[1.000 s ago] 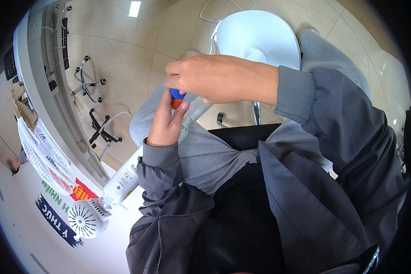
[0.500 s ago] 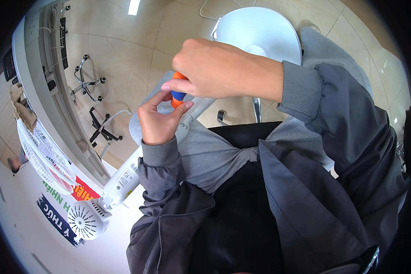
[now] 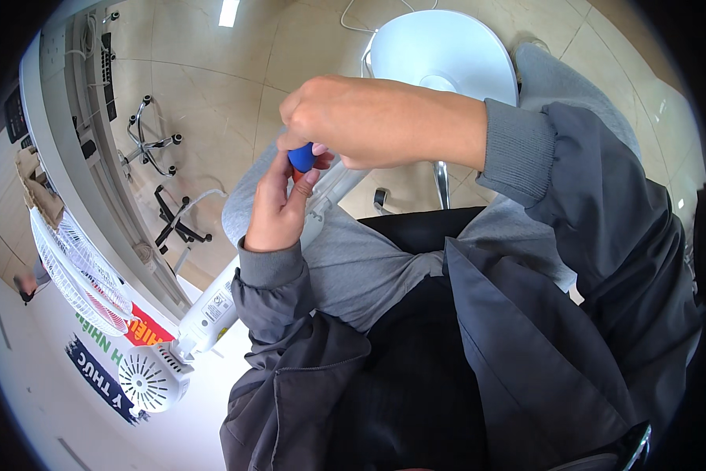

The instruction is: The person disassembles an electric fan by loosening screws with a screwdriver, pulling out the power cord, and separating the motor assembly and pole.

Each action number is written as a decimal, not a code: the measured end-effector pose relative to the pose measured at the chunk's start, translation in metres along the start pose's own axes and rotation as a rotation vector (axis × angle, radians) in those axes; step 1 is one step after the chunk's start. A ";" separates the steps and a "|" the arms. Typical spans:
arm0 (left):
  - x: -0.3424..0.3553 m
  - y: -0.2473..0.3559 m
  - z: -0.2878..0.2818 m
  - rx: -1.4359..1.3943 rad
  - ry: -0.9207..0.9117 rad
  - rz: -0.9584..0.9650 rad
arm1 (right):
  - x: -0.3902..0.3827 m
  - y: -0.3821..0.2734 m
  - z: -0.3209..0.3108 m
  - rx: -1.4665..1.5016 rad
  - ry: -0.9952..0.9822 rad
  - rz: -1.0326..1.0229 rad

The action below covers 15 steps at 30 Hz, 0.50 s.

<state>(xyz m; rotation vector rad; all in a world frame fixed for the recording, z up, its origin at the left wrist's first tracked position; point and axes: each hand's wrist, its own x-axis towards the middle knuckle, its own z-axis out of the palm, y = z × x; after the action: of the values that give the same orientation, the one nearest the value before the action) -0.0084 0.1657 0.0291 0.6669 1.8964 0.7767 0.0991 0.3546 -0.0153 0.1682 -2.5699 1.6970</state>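
A white stand fan lies across my lap, its pole (image 3: 211,312) running from the motor housing (image 3: 150,378) at lower left up to the round white base (image 3: 478,59) at the top. Over the pole, a blue-and-orange screwdriver handle (image 3: 301,158) points up toward me; its shaft and tip are hidden. My right hand (image 3: 333,118) grips the handle's top from above, covering its upper end. Below it, my left hand (image 3: 278,204) closes thumb and fingers around the lower orange part, beside the pole.
The fan's white grille (image 3: 78,275) faces left, by a white tabletop (image 3: 62,392) with printed signs. A long grey table frame (image 3: 105,180) runs along the left. Wheeled chair legs (image 3: 149,141) stand on the tiled floor (image 3: 211,94). A cable (image 3: 357,23) trails behind the base.
My right hand has turned and shifted slightly left on the handle, hiding its orange top while more blue shows. My left fingers have drawn in closer around the lower part.
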 end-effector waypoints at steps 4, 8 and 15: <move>0.000 -0.010 -0.007 0.138 0.017 0.061 | -0.005 0.005 0.002 0.148 0.097 -0.074; 0.001 -0.014 -0.005 0.279 0.104 0.063 | -0.001 -0.015 -0.010 0.208 0.036 0.287; 0.003 -0.003 -0.003 0.388 0.141 -0.061 | -0.002 -0.003 0.004 0.077 0.225 0.187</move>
<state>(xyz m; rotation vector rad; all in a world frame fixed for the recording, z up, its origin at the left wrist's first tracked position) -0.0128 0.1652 0.0259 0.8017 2.2128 0.4271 0.1015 0.3498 -0.0147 -0.2545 -2.4214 1.7607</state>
